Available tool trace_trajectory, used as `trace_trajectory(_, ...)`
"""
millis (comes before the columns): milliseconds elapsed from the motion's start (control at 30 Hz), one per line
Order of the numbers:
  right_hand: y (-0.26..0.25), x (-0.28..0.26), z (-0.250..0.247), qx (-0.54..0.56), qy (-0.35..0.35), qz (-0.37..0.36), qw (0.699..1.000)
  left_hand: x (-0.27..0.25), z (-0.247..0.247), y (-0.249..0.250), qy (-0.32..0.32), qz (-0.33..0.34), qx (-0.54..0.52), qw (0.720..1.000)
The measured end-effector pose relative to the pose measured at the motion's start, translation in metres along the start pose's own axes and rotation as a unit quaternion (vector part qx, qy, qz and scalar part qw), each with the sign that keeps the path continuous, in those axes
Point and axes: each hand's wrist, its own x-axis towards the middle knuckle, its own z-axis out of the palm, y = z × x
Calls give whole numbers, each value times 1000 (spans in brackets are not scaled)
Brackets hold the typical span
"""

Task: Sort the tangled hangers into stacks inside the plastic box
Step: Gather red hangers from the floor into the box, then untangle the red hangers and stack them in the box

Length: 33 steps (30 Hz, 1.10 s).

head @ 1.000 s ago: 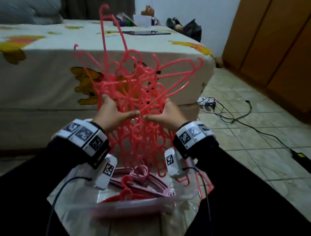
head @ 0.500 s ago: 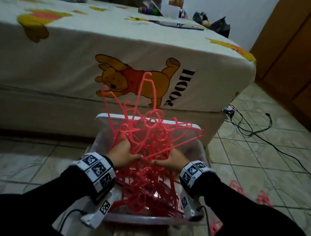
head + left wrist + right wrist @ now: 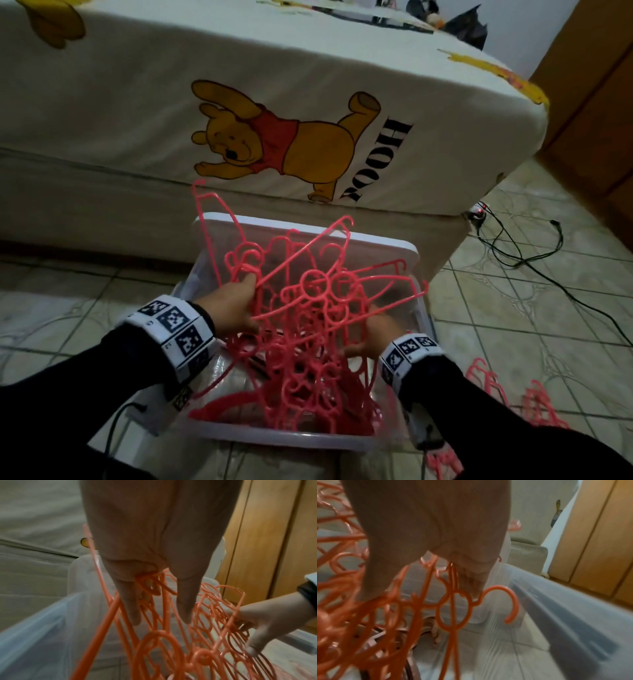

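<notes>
A tangle of pink plastic hangers point(image 3: 318, 308) hangs over and into the clear plastic box point(image 3: 308, 228) on the tiled floor. My left hand point(image 3: 236, 305) grips the tangle's upper left side; in the left wrist view hanger loops point(image 3: 150, 582) sit wedged in the crook of that hand point(image 3: 154, 561). My right hand point(image 3: 376, 334) holds the lower right side, with hanger bars point(image 3: 452, 601) running down between its fingers point(image 3: 471, 582). A few hangers point(image 3: 222, 406) lie flat on the box bottom. The tangle hides the fingertips in the head view.
A bed point(image 3: 308, 102) with a cartoon-bear sheet stands right behind the box. Loose pink hangers point(image 3: 534, 401) lie on the tiles to the right. Black cables point(image 3: 513, 253) trail across the floor, and a wooden wardrobe point(image 3: 599, 120) fills the far right.
Both hands have brought the tangle down from chest height in front of the bed into the box. My hands have drawn apart, the left higher than the right.
</notes>
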Motion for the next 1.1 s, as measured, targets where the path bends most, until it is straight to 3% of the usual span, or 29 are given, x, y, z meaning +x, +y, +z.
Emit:
trace_trajectory(133, -1, -3, 1, -158, -70, 18, 985, 1, 10, -1, -4, 7, 9, 1000)
trace_trajectory(267, -11, -12, -10, -156, -87, -33, 983, 2, 16, 3, -1, 26, 35, 999)
trace_trajectory(367, -10, -19, -20, -177, -84, -33, 980, 4, 9, 5, 25, 35, 61, 997)
trace_trajectory(467, -13, -29, -29, -266, -113, -23, 957, 7, -2, 8, 88, 51, 84, 991)
trace_trajectory(533, -17, -34, -35, -256, -130, -37, 957, 9, -3, 10, 77, 58, 90, 991)
trace_trajectory(600, -22, -36, -43, -212, -81, -60, 972, 9, 3, 11, 30, 64, 83, 994)
trace_trajectory(667, -25, -36, -53, -209, 23, -74, 975, 8, 13, 12, 5, 84, 91, 992)
trace_trajectory(733, -28, -35, -58, -194, 140, -102, 966, 7, 20, 15, 22, 118, 94, 988)
trace_trajectory(800, -35, -35, -57, -111, 206, -164, 958, 4, 22, 20, 44, 154, 103, 982)
trace_trajectory(900, -53, -30, -50, -66, 196, -218, 954, 2, 23, 28, 76, 189, 131, 970)
trace_trajectory(1033, -62, -17, -41, -243, 164, -214, 932, 3, 19, 31, 86, 189, 134, 969)
trace_trajectory(1100, -62, -11, -42, -258, 164, -210, 929, 3, 13, 30, 76, 187, 125, 971)
